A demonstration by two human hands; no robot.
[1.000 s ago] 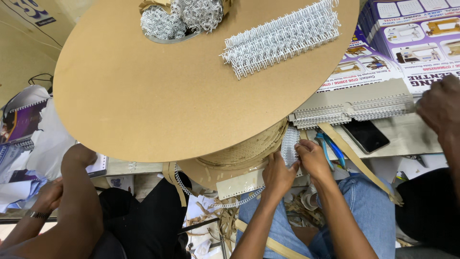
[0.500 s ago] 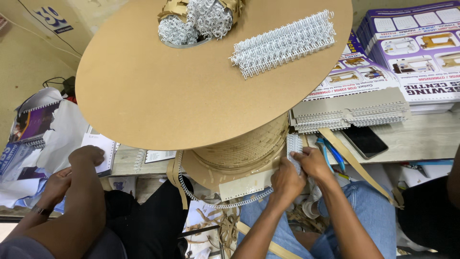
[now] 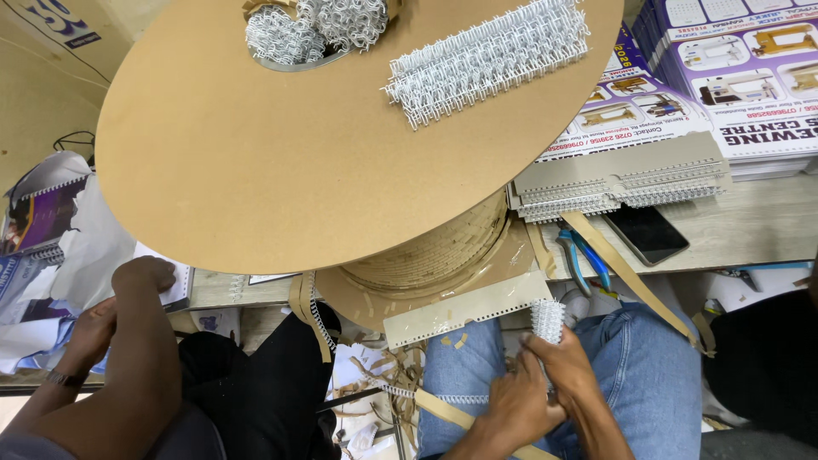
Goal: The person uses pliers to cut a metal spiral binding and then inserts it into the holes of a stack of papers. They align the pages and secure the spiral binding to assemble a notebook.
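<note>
My right hand (image 3: 569,366) grips a short piece of white wire binding comb (image 3: 548,319), holding it upright over my lap in blue jeans. My left hand (image 3: 509,409) is closed just beside it on the comb's lower end, where a strip of wire on tan paper tape (image 3: 443,399) runs off to the left. Both hands sit below a large cardboard spool (image 3: 281,162), whose core (image 3: 443,247) is wound with wire binding. A tan perforated strip (image 3: 469,308) hangs from the spool just above my hands.
Cut white comb pieces (image 3: 486,60) and a heap of coils (image 3: 315,25) lie on the spool's top. Bound calendars (image 3: 622,179), printed calendar stacks (image 3: 750,77), a black phone (image 3: 646,233) and blue pliers (image 3: 584,260) lie on the table. A co-worker's arm (image 3: 128,341) rests at left.
My hands have drawn down and back from the spool's core toward my lap, bringing the comb piece with them. The co-worker's hand has stayed on the papers at left.
</note>
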